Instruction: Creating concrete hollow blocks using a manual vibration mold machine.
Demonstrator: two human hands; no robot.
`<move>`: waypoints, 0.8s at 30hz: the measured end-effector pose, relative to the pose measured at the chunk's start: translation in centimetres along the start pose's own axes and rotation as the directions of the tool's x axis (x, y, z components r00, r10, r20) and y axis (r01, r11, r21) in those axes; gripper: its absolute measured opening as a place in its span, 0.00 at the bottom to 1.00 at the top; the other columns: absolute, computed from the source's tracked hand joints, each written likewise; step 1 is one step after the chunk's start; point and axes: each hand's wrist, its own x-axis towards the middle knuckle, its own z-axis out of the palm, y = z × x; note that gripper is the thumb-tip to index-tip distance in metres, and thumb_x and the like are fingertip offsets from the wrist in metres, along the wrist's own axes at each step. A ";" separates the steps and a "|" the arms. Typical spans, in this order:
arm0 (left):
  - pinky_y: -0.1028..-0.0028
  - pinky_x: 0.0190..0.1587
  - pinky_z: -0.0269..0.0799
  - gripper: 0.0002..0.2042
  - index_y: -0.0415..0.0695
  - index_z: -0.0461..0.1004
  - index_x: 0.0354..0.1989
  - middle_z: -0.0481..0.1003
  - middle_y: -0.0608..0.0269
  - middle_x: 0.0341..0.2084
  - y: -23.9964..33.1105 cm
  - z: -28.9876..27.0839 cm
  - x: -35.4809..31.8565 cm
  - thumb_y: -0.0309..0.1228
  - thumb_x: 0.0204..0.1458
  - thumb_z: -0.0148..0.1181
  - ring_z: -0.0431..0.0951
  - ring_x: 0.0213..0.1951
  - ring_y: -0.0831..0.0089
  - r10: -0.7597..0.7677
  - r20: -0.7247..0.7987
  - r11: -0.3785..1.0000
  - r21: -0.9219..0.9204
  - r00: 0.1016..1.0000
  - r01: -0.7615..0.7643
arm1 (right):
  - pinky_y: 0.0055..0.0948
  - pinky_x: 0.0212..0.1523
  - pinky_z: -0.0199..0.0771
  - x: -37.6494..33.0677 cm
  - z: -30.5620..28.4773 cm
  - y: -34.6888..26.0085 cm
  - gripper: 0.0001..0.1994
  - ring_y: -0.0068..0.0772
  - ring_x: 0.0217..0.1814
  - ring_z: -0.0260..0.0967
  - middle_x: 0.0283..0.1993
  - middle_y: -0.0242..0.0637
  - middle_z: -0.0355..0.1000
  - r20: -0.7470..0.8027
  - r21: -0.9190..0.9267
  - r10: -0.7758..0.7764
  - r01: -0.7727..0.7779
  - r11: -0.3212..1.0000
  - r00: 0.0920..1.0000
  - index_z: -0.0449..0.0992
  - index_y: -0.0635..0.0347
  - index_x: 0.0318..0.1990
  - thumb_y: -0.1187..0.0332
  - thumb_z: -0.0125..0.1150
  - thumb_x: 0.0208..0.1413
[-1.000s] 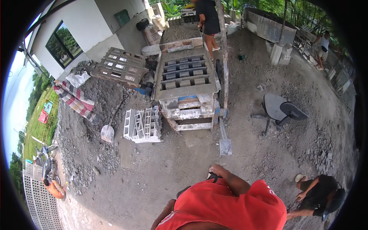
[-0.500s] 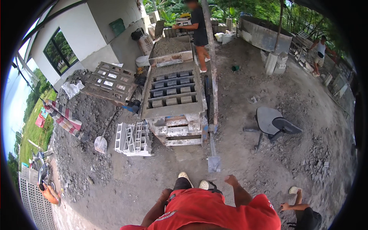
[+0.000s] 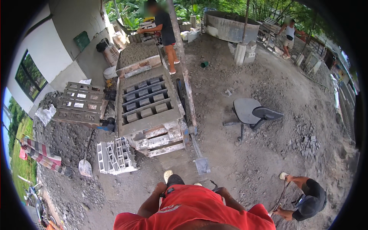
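Note:
My left hand point(image 3: 160, 188) is at my left hip, against the dark shorts under my red shirt point(image 3: 191, 205). My right hand point(image 3: 221, 191) hangs by my right hip, beside a black strap-like piece. The fingers of both hands are too small and partly hidden to make out. In front of me stands a block-moulding machine point(image 3: 153, 119), its mould cells showing rows of grey concrete blocks point(image 3: 146, 112). A flat metal plate point(image 3: 202, 165) on a bar sticks out from its near right corner.
A slatted pallet point(image 3: 78, 100), a shovel point(image 3: 85, 168) and white openwork blocks point(image 3: 115, 156) lie left. A worn chair point(image 3: 251, 112) lies right. One co-worker point(image 3: 310, 199) bends at lower right, holding a long handle; another point(image 3: 163, 28) stands beyond the machine near a sand-filled hopper point(image 3: 138, 55).
The view has swung right, so the machine sits further left. My right hand has drawn back from ahead of me to my hip. The bending co-worker shows more fully, with the handle.

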 end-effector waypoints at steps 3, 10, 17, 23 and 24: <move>0.59 0.42 0.70 0.14 0.37 0.76 0.29 0.74 0.40 0.33 -2.2 -1.7 2.1 0.35 0.41 0.52 0.74 0.39 0.49 -0.001 0.195 0.998 -0.060 0.981 0.013 | 0.32 0.37 0.74 0.1 0.2 0.9 0.16 0.31 0.35 0.74 0.35 0.43 0.75 -0.053 -0.051 0.088 -0.090 0.995 0.995 0.77 0.62 0.37 0.60 0.62 0.44; 0.61 0.43 0.70 0.17 0.39 0.76 0.34 0.74 0.42 0.33 -6.5 -8.8 5.6 0.39 0.41 0.50 0.74 0.40 0.50 -0.216 0.023 0.844 -0.498 0.976 0.198 | 0.30 0.31 0.73 3.2 2.3 -3.6 0.12 0.28 0.30 0.74 0.34 0.38 0.75 -0.105 0.296 0.310 -0.268 0.917 0.945 0.76 0.64 0.39 0.67 0.57 0.48; 0.68 0.36 0.71 0.11 0.41 0.76 0.35 0.76 0.49 0.28 -7.3 -17.7 8.5 0.33 0.46 0.53 0.77 0.32 0.60 0.006 -0.301 0.768 -0.610 0.954 -0.197 | 0.37 0.42 0.70 8.6 1.9 -18.9 0.16 0.46 0.42 0.72 0.36 0.50 0.73 -0.232 0.093 0.051 -0.030 0.995 0.971 0.77 0.58 0.36 0.57 0.56 0.44; 0.68 0.34 0.68 0.08 0.40 0.75 0.34 0.74 0.53 0.26 -9.3 -30.0 8.6 0.24 0.44 0.55 0.75 0.30 0.62 -0.102 -0.767 0.779 -0.457 0.633 -0.429 | 0.35 0.44 0.69 12.0 -3.5 -31.3 0.16 0.42 0.42 0.72 0.39 0.45 0.74 -0.408 0.079 -0.114 0.160 0.984 0.906 0.76 0.55 0.42 0.59 0.56 0.48; 0.67 0.34 0.68 0.08 0.39 0.74 0.34 0.73 0.53 0.25 -9.4 -31.7 7.9 0.22 0.43 0.55 0.73 0.30 0.61 -0.157 -0.813 0.804 -0.435 0.561 -0.405 | 0.35 0.44 0.69 13.2 -4.5 -32.6 0.16 0.43 0.42 0.72 0.40 0.46 0.74 -0.437 0.098 -0.122 0.182 0.978 0.891 0.76 0.56 0.42 0.59 0.55 0.48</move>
